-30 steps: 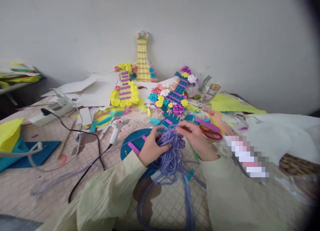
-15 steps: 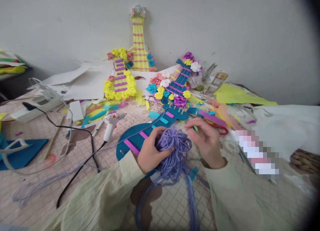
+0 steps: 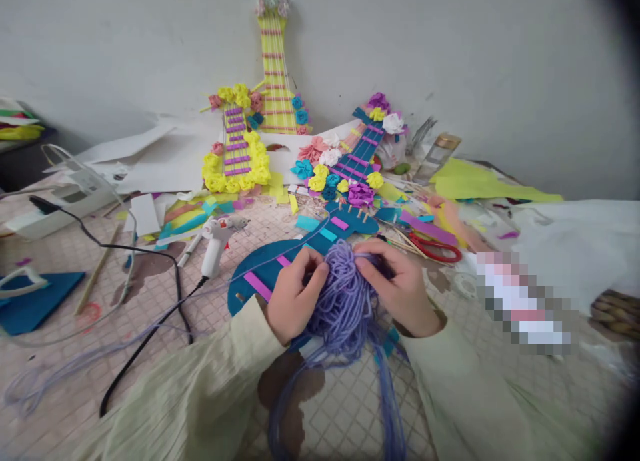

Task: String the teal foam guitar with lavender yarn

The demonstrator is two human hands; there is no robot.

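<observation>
On the bench, largest first:
- Tiled table (image 3: 330, 414) takes up most of my view. It is littered with paper offcuts, and the work sits near its front edge, within easy reach of both arms.
- Three decorated guitar shapes stand at the back. The tall yellow guitar (image 3: 274, 74) leans upright on the wall. The flowered yellow guitar (image 3: 237, 148) and flowered teal guitar (image 3: 357, 164) are propped in front of it. I read them as parked clear of the working area.
- Teal guitar cutout (image 3: 265, 274) lies flat under the hands with pink and light blue strips across it. It serves as the base under the yarn.
- Yarn bundle (image 3: 345, 294), lilac, sits on the cutout between both hands. Its long tails (image 3: 385, 408) run down towards me, and one thin strand trails off left across the table.
- Left hand (image 3: 293, 298) is closed on the bundle's left side, fingers curled in and thumb on top.
- Right hand (image 3: 403, 291) is closed on the upper right side, fingertips pinched into the loops. I judge the two-sided hold keeps the loops bunched together.
- Glue gun (image 3: 215, 244) lies on its side just left of the cutout, cord (image 3: 150, 328) running off towards me. It is near the left hand but not touching.
- Red scissors (image 3: 435, 248) lie flat just beyond the right hand.
</observation>
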